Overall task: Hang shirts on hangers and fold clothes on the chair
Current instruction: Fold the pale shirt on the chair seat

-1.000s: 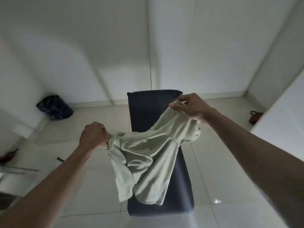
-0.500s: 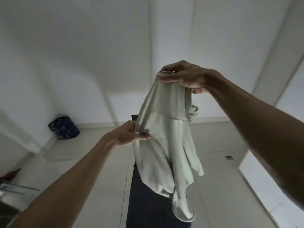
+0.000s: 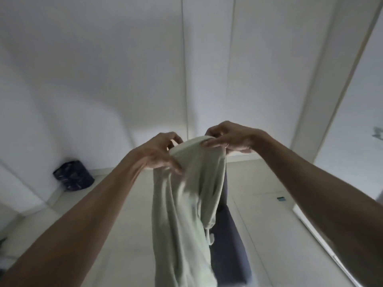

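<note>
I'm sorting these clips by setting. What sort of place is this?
Probably a plain room in a home: pale tiled floor, bare white walls, a dark chair, and a dark bag in the corner.

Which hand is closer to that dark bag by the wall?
The left hand. It holds the pale green garment up and right of the dark bag; the right hand grips farther right.

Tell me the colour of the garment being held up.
Pale sage green, plain, no pattern: the garment, seen in the head view.
</note>
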Motion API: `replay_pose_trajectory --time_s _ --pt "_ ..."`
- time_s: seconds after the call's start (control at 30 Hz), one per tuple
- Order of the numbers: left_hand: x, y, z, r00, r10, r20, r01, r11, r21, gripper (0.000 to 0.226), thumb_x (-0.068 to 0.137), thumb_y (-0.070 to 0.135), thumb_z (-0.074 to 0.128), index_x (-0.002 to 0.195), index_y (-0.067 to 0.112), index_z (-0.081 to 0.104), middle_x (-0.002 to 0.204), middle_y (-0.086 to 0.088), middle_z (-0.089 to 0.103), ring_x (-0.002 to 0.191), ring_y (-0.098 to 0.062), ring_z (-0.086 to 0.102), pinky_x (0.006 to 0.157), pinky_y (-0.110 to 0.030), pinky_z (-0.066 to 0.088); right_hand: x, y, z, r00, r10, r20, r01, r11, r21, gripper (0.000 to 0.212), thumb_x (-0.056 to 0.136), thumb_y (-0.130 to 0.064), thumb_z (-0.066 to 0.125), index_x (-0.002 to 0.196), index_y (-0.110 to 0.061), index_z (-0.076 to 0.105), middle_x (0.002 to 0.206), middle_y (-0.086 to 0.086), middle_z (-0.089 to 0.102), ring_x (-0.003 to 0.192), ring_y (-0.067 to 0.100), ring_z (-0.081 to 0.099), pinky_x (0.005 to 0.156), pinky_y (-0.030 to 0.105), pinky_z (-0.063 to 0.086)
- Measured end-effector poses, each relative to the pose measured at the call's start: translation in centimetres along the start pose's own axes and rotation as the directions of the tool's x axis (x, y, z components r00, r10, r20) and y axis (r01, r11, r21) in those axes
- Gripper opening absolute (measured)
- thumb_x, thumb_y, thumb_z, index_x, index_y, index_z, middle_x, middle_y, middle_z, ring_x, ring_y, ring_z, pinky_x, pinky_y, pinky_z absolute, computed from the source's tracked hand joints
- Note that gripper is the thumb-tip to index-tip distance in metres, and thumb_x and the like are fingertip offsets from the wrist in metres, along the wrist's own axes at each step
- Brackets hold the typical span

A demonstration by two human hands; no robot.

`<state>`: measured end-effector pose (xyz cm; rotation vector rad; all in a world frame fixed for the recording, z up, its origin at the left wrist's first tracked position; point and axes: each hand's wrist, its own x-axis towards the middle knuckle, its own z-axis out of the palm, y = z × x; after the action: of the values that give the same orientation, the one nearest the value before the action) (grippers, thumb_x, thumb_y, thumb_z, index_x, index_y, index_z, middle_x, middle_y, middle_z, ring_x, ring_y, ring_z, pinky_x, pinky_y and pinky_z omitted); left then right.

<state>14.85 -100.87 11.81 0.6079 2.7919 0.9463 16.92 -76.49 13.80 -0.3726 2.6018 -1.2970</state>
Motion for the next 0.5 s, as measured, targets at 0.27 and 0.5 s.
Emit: replay_pose_trajectory --time_s 0.27,0.5 --pt "-8.6 -10.8 0.9 0.982 -0.153 0.111 0.164 0.981 -0.104 0.033 0.09 0.039 0.07 0.103 0.009 0.073 0.099 -0.007 0.074 0.088 -0.019 0.069 0.079 -0.033 0.055 -4.4 -4.0 2.1 0.997 0.039 -0.063 -0.032 0.994 0.103 0.003 0.091 -0.008 0.066 0.093 -0.007 0.068 0.088 0.007 0.072 0.081 0.018 0.068 0.072 0.028 0.053" --pt "-10.7 -11.4 -5.4 0.988 -0.097 0.118 0.093 0.995 0.04 0.032 0.069 0.035 0.089 0.089 0.013 0.077 0.089 -0.007 0.075 0.086 -0.024 0.069 0.079 -0.041 0.057 -7.8 -4.7 2.7 0.984 0.063 -0.164 -0.053 0.996 0.065 0.02 0.08 0.001 0.071 0.068 -0.012 0.061 0.07 0.005 0.06 0.07 0.015 0.056 0.068 0.03 0.043"
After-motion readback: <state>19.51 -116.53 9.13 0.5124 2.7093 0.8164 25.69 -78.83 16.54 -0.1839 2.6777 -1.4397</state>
